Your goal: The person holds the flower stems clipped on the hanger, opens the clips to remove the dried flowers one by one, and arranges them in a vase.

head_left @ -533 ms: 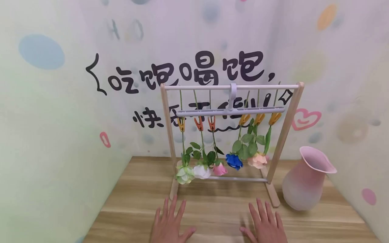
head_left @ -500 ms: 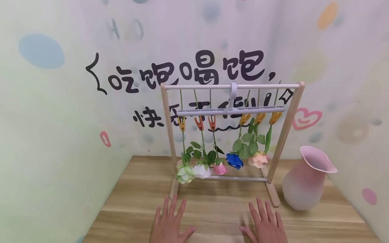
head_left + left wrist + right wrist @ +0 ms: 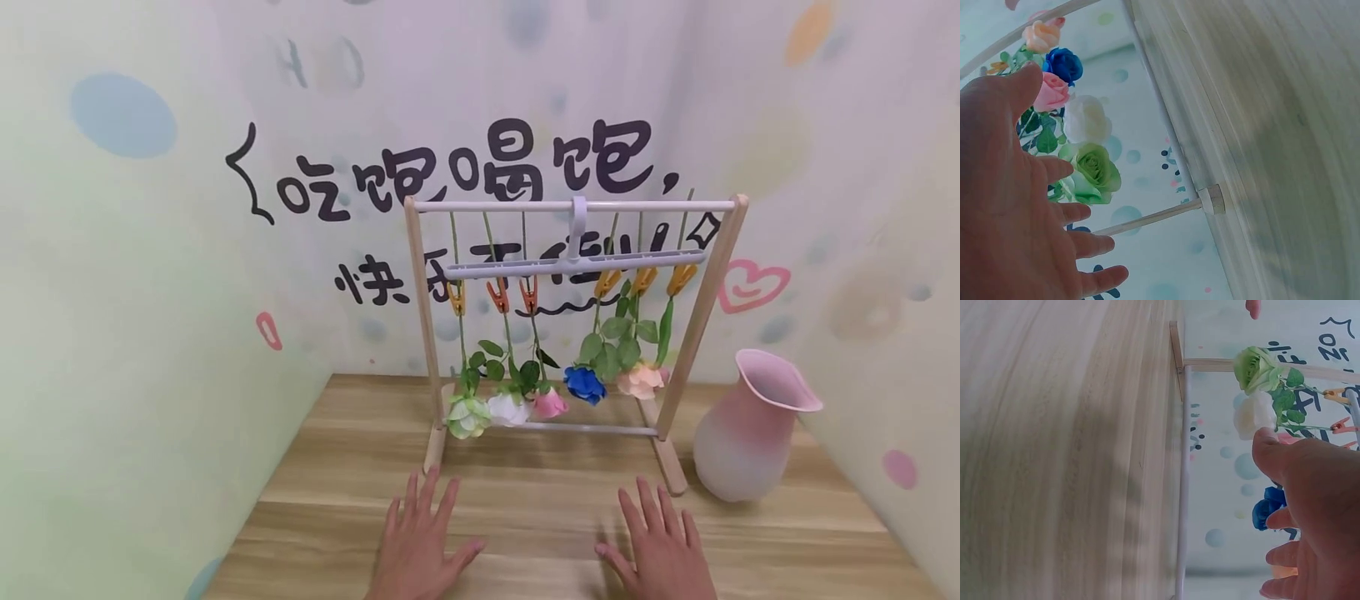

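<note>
Before the rack (image 3: 427, 333), spread, empty hands (image 3: 667, 546) face its flowers (image 3: 510, 410), hung blooms-down, the green flower (image 3: 468, 417) nearest the left hand (image 3: 417, 546).

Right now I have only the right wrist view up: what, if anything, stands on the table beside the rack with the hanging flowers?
Observer: A pink-and-white vase; the head view shows it to the right of the rack.
Operator: At my top edge I catch just a fingertip. Is the left hand holding anything?
Observer: No. In the head view its fingers are spread in front of the rack, with nothing held.
Operator: My frame cuts off the hanger. How many clips are on it?
Observer: Six in the head view: two orange-red, four yellowish.
</note>
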A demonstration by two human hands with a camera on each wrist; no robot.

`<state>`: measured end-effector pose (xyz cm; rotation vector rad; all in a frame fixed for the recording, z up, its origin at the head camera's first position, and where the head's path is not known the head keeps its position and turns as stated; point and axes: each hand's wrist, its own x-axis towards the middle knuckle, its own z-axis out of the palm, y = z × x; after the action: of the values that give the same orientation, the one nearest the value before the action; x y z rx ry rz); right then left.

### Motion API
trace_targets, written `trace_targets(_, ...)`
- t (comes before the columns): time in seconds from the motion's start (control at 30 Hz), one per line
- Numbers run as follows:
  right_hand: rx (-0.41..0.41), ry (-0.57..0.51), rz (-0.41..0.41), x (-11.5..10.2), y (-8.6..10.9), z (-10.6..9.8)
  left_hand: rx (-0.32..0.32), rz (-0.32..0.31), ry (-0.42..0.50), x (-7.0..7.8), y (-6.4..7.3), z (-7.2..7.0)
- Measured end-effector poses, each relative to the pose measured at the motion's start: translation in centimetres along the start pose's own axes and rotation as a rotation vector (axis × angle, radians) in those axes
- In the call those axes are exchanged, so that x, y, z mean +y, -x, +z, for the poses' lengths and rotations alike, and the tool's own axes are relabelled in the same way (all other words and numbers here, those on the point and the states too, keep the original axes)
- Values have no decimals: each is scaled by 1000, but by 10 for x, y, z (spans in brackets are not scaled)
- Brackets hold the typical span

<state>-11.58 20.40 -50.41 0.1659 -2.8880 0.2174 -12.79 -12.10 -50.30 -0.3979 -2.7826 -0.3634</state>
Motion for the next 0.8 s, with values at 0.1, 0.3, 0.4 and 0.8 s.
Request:
trace_targets(0.1,15,-7,2,-1,1,-1,5,-26,34,-1,1,-2)
trace_targets(0.3,53,-8,-6,-3,0,-4,117,-102,108,-2,-7,-4)
trace_targets(0.4,62,-3,-14,-6,-3,-7,208,-141,159,-1,-15,-8)
trace_targets(0.8,119,-35,-57,-24,-31,-33,301,-199,408,-3,-69,-32)
